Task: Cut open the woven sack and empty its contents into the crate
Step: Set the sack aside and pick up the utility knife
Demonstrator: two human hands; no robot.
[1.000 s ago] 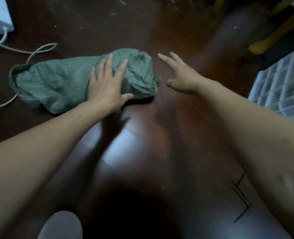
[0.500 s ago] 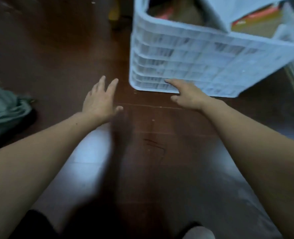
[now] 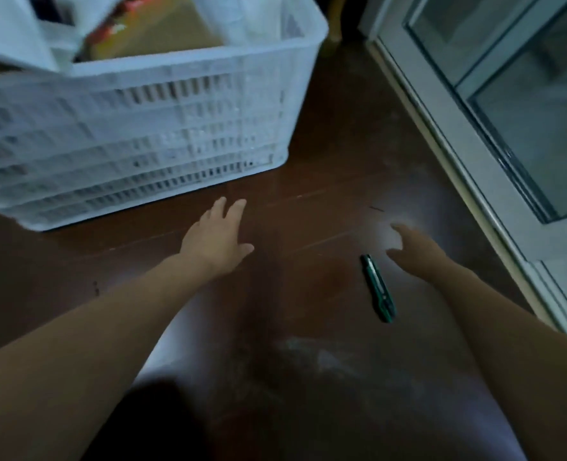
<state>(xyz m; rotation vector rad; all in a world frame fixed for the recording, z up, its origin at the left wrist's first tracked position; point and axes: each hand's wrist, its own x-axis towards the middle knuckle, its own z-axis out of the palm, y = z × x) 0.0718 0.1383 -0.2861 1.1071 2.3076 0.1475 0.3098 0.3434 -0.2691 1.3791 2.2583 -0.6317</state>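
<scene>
A white slatted plastic crate (image 3: 162,141) stands on the dark wooden floor at the upper left, with boxes and white items inside. A green utility knife (image 3: 378,287) lies on the floor right of centre. My right hand (image 3: 415,251) hovers just right of the knife's far end, fingers spread, holding nothing. My left hand (image 3: 218,237) is stretched out over the floor in front of the crate, fingers straight, empty. The woven sack is out of view.
A sliding glass door with a pale frame (image 3: 468,134) runs along the right side. A dark shape (image 3: 149,424), perhaps my leg, fills the bottom left. Pale dusty smears (image 3: 325,357) mark the floor near me.
The view swung right, away from the green sack, past the crate to the knife. My left hand left the sack. My right hand moved from the crate's base toward the knife.
</scene>
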